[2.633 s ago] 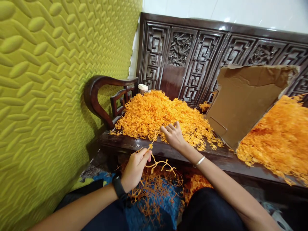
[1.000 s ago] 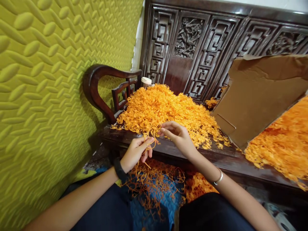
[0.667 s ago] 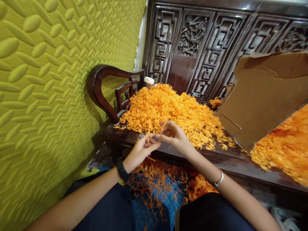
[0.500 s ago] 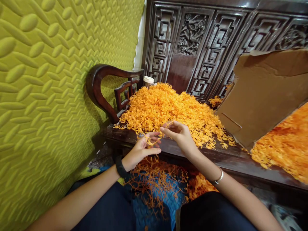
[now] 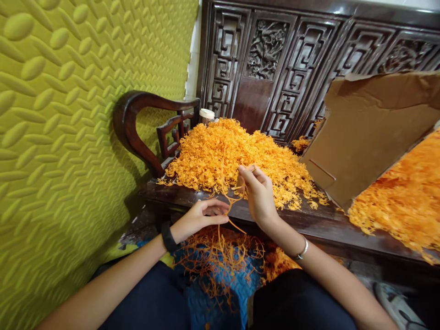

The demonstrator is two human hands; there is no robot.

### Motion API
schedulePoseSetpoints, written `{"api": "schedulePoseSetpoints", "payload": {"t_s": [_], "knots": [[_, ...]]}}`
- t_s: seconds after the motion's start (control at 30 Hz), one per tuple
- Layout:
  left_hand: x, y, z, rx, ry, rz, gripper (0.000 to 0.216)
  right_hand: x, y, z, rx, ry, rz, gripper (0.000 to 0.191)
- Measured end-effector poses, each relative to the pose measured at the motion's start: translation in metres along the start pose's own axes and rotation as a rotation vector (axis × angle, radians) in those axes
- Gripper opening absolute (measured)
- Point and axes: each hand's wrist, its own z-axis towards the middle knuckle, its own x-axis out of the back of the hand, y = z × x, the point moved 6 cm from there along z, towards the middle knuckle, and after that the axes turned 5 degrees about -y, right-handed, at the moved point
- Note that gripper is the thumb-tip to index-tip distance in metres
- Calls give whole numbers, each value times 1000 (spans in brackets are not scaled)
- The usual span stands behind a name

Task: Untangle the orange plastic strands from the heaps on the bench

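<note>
A thin, branching orange plastic strand runs upright between my hands, in front of the bench edge. My left hand pinches it near its lower part between thumb and fingers. Thumb and forefinger of my right hand are closed beside the strand's upper right branches, with a bit of orange at the fingertips. Behind them a heap of small, spidery orange plastic pieces lies on the dark wooden bench. Below my hands, a tangle of bare orange branching strands lies over a blue surface between my knees.
A brown cardboard sheet leans on the bench, with a larger orange heap to its right. A curved wooden armrest and yellow textured padding are at left. A white-lidded jar stands behind the heap.
The strand, looped between my fingers before, now stands upright with its branches spread. My right hand has turned and moved slightly away from my left. The view has shifted a little right.
</note>
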Motion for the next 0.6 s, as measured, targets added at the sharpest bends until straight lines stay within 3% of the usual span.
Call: {"api": "schedulePoseSetpoints", "payload": {"t_s": [0.27,0.5,0.6], "knots": [[6,7,-4,-20,78,4,27,6,0,3,-18,41,88,38],[16,18,-11,-116,261,-147,40,33,-15,5,92,235,35,32],[24,24,-17,-234,393,-214,34,32,-16,5,89,215,-23,31]]}}
